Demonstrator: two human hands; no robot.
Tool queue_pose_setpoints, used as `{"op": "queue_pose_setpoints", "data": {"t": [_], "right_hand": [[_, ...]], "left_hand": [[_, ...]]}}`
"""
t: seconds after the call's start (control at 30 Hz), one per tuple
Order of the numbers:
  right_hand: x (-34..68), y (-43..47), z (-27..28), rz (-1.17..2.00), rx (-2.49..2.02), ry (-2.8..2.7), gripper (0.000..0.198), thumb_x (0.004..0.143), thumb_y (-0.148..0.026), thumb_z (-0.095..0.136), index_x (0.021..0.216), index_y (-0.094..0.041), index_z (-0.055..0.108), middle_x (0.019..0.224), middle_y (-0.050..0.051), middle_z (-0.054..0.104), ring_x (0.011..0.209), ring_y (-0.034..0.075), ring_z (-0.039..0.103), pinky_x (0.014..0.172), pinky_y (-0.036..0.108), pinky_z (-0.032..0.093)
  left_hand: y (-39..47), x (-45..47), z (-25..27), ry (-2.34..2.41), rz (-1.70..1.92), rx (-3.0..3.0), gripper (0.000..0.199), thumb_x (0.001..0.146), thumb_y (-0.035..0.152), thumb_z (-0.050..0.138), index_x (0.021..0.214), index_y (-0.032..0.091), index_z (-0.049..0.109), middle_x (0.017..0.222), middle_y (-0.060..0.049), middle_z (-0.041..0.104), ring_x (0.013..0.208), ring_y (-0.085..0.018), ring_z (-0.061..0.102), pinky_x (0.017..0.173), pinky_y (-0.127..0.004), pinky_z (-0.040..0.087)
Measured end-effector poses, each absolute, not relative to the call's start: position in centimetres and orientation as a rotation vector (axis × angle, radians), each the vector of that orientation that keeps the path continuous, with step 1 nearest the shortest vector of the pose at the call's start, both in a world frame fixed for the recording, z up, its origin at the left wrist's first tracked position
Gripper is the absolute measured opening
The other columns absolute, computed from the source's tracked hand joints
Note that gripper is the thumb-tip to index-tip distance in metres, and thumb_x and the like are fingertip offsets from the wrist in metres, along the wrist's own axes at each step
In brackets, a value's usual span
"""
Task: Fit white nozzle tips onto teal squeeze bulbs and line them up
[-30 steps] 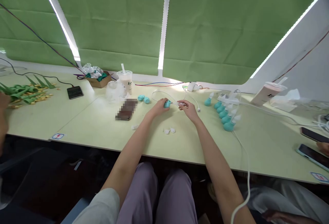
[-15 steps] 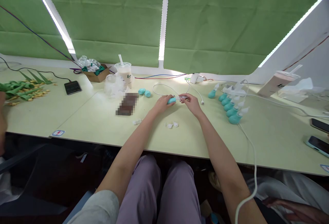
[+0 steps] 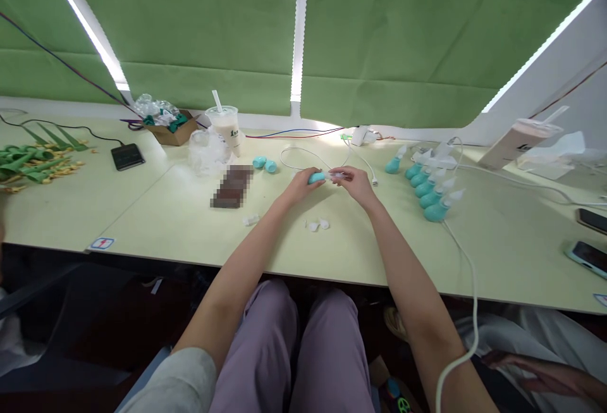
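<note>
My left hand (image 3: 303, 185) is closed around a turquoise bulb (image 3: 316, 177), which lies on its side just above the table. With its fingers pinched, my right hand (image 3: 355, 183) holds a small clear-white nozzle (image 3: 337, 175) against the bulb's open end. Whether the two parts are joined cannot be made out. Two loose turquoise bulbs (image 3: 264, 164) lie left of my hands. Nearer to me are small white pieces (image 3: 318, 226) and a clear piece (image 3: 251, 220). To the right stands a row of several turquoise bulbs (image 3: 430, 200) with pale nozzles on top.
A pixelated dark object (image 3: 232, 186), a plastic bag (image 3: 208, 150) and a drink cup (image 3: 224, 127) stand left. Behind my hands run white cables (image 3: 363, 163). A second cup (image 3: 519, 141) leans at right, near phones (image 3: 588, 255). A white cord (image 3: 469, 280) hangs over the table edge.
The view has shifted slightly. Both hands keep hold of the bulb and nozzle, and my right fingers have moved a little closer around the nozzle.
</note>
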State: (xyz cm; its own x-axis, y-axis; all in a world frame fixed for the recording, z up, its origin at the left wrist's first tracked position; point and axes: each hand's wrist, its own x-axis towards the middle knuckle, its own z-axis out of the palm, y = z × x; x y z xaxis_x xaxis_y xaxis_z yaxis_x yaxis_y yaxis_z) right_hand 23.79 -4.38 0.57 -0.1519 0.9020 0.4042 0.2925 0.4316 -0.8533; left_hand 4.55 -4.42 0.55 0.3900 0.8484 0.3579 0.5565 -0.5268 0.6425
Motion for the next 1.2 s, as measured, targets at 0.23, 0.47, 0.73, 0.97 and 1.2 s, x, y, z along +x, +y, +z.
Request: {"op": "queue_pose_setpoints", "data": {"t": [0.23, 0.47, 0.73, 0.97, 1.2], "right_hand": [[24.2, -4.5, 0.5, 0.746, -1.077, -1.799, 0.029, 0.069, -0.042, 0.070, 0.087, -0.020, 0.075, 0.090, 0.005, 0.067, 0.065, 0.014, 0.060, 0.070, 0.032, 0.053], [24.1, -4.4, 0.2, 0.767, -1.057, -1.804, 0.028, 0.070, -0.039, 0.069, 0.088, -0.019, 0.075, 0.091, 0.005, 0.068, 0.066, 0.015, 0.061, 0.071, 0.032, 0.052], [24.0, -4.5, 0.0, 0.852, -1.077, -1.751, 0.027, 0.066, -0.036, 0.070, 0.085, -0.018, 0.076, 0.083, 0.005, 0.072, 0.066, 0.017, 0.062, 0.070, 0.032, 0.054], [23.8, -4.4, -0.4, 0.935, -1.094, -1.673, 0.030, 0.064, -0.037, 0.072, 0.086, -0.017, 0.076, 0.074, 0.003, 0.072, 0.062, 0.017, 0.063, 0.070, 0.034, 0.055], [23.8, -4.5, -0.4, 1.034, -1.082, -1.697, 0.029, 0.062, -0.035, 0.074, 0.083, -0.016, 0.076, 0.077, 0.004, 0.072, 0.062, 0.016, 0.063, 0.072, 0.035, 0.056]], "left_hand": [[-4.7, 4.7, 0.5, 1.364, 0.850, 2.279, 0.034, 0.082, 0.044, 0.057, 0.106, 0.020, 0.064, 0.105, -0.006, 0.068, 0.096, -0.023, 0.060, 0.084, -0.031, 0.042], [-4.9, 4.9, 1.0, 1.502, 0.773, 2.353, 0.037, 0.084, 0.050, 0.053, 0.102, 0.021, 0.067, 0.101, -0.007, 0.070, 0.095, -0.025, 0.061, 0.081, -0.033, 0.042], [-4.9, 5.1, 0.9, 1.538, 0.719, 2.368, 0.032, 0.082, 0.048, 0.055, 0.096, 0.023, 0.069, 0.096, -0.006, 0.070, 0.092, -0.025, 0.061, 0.076, -0.031, 0.040], [-5.1, 5.2, 1.1, 1.546, 0.709, 2.366, 0.031, 0.082, 0.048, 0.055, 0.092, 0.022, 0.070, 0.092, -0.008, 0.070, 0.089, -0.025, 0.061, 0.074, -0.031, 0.040], [-5.3, 5.4, 1.0, 1.524, 0.615, 2.443, 0.029, 0.079, 0.048, 0.059, 0.085, 0.022, 0.070, 0.084, -0.008, 0.070, 0.081, -0.024, 0.061, 0.068, -0.030, 0.038]]}}
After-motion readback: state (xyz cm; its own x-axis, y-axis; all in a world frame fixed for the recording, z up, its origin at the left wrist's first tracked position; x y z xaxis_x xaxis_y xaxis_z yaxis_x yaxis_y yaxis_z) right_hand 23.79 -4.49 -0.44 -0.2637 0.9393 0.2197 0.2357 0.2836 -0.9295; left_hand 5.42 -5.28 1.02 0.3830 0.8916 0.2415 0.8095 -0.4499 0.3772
